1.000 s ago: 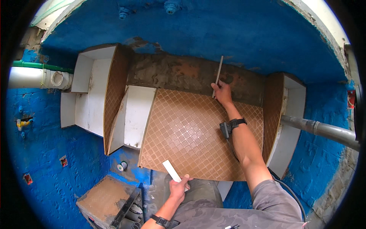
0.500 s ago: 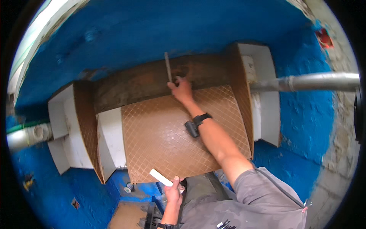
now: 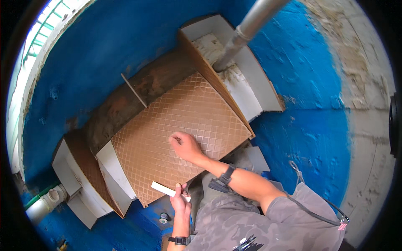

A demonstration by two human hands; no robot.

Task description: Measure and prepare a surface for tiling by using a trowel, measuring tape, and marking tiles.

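Observation:
My left hand (image 3: 180, 198) grips a short white strip (image 3: 161, 187) at the lower edge of a brown, grid-patterned tiled panel (image 3: 150, 154). My right hand (image 3: 181, 143) is over the middle of that panel, fingers curled and slightly blurred; whether they hold anything I cannot make out. A thin pale stick (image 3: 133, 89) lies across the rough mortar band (image 3: 109, 113) above the panel, its lower end near the panel's upper edge, apart from my hands. A white section (image 3: 115, 165) adjoins the panel's left side.
Box-like white-and-brown units flank the panel, left (image 3: 79, 184) and right (image 3: 247, 79). A metal pipe (image 3: 255, 23) enters the right unit, a white pipe (image 3: 44, 205) reaches the left. Blue walls (image 3: 305, 138) surround them; a small spool (image 3: 163, 218) sits below.
My right hand has let go of the thin stick and moved back down over the panel. The whole view has rotated anticlockwise. My left hand still holds the white strip.

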